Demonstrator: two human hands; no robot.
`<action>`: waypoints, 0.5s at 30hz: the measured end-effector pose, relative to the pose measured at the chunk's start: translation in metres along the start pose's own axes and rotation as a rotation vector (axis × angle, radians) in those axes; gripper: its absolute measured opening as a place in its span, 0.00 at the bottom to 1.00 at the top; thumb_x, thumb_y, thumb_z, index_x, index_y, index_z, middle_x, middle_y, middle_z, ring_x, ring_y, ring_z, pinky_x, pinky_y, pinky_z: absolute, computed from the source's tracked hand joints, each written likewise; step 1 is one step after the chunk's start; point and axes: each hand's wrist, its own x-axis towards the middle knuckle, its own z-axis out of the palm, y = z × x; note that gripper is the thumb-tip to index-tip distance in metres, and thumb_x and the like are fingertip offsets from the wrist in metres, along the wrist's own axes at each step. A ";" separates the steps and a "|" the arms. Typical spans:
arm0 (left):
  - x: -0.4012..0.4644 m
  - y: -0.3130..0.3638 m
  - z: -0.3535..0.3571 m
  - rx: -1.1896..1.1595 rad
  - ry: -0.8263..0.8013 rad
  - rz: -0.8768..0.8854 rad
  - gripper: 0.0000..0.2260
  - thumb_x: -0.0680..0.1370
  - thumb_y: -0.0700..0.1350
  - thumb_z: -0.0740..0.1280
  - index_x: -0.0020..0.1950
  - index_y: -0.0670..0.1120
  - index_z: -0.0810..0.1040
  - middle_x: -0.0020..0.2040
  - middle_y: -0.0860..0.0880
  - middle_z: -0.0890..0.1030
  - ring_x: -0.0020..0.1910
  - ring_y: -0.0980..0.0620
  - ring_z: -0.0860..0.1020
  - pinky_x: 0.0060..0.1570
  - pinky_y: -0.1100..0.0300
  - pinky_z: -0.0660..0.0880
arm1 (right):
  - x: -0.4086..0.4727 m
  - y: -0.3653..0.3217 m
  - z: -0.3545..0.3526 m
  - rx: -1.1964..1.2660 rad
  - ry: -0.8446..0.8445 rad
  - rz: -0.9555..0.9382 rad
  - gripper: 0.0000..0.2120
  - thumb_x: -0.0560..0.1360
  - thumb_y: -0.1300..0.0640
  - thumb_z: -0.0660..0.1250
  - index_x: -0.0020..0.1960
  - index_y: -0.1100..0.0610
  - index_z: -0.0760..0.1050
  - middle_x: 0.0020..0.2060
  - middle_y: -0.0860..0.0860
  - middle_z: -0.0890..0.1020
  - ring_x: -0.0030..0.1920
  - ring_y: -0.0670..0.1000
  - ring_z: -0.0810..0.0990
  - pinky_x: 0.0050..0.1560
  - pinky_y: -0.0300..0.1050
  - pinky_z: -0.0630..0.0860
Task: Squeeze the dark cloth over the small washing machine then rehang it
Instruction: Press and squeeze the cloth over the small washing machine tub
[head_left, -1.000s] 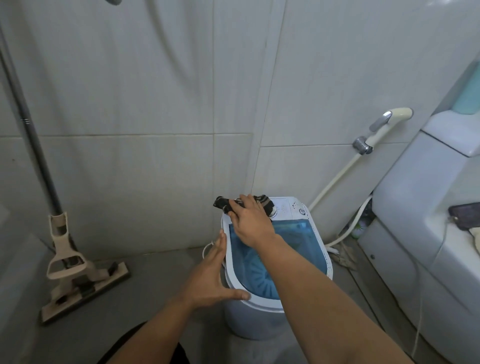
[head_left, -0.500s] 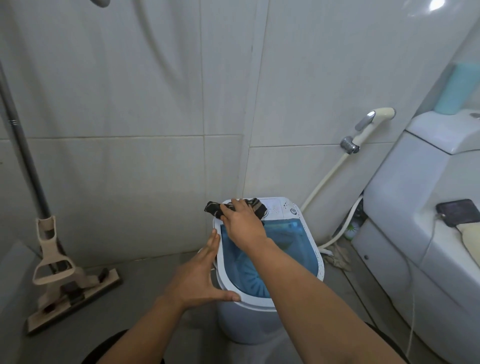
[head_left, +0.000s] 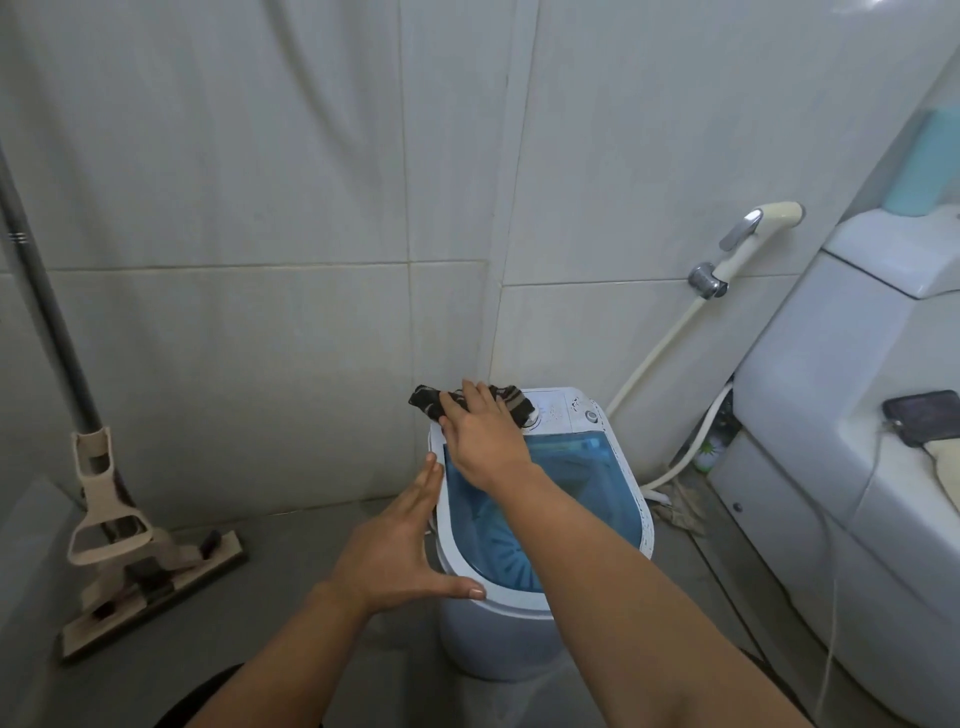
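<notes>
A small white washing machine (head_left: 636, 525) with a blue see-through lid stands on the floor against the tiled wall. A dark patterned cloth (head_left: 426, 405) lies across its far top edge, by the control panel. My right hand (head_left: 480, 439) rests on the cloth's middle with fingers curled over it; both cloth ends stick out beside the hand. My left hand (head_left: 400, 545) is open, fingers spread, against the machine's left rim with the thumb on the near rim.
A flat mop (head_left: 124, 540) leans on the wall at left. A bidet sprayer (head_left: 748, 234) and its hose hang right of the machine. A white toilet (head_left: 831, 415) at right carries a dark phone (head_left: 922, 418) on its tank ledge.
The view has shifted slightly. My right hand stays on the cloth at the machine's far edge, and my left hand stays at the left rim.
</notes>
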 end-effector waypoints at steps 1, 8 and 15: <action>0.000 0.000 0.000 0.000 0.000 -0.006 0.67 0.57 0.82 0.69 0.81 0.59 0.33 0.80 0.66 0.34 0.78 0.66 0.45 0.77 0.55 0.61 | -0.005 0.001 0.001 0.005 0.002 -0.009 0.23 0.85 0.49 0.51 0.79 0.53 0.61 0.79 0.61 0.59 0.79 0.62 0.54 0.78 0.59 0.51; 0.001 -0.001 -0.001 0.028 0.005 -0.009 0.68 0.56 0.84 0.67 0.82 0.59 0.33 0.81 0.65 0.35 0.81 0.62 0.48 0.78 0.54 0.63 | -0.010 0.007 0.000 0.027 -0.005 -0.065 0.21 0.85 0.52 0.58 0.76 0.54 0.68 0.77 0.63 0.64 0.78 0.64 0.60 0.76 0.59 0.59; 0.000 0.001 -0.002 0.062 -0.003 -0.005 0.67 0.56 0.84 0.66 0.81 0.59 0.31 0.79 0.67 0.32 0.81 0.63 0.47 0.76 0.54 0.65 | 0.020 0.009 -0.015 -0.110 0.022 0.037 0.19 0.84 0.51 0.57 0.72 0.56 0.71 0.70 0.58 0.73 0.72 0.62 0.68 0.72 0.67 0.58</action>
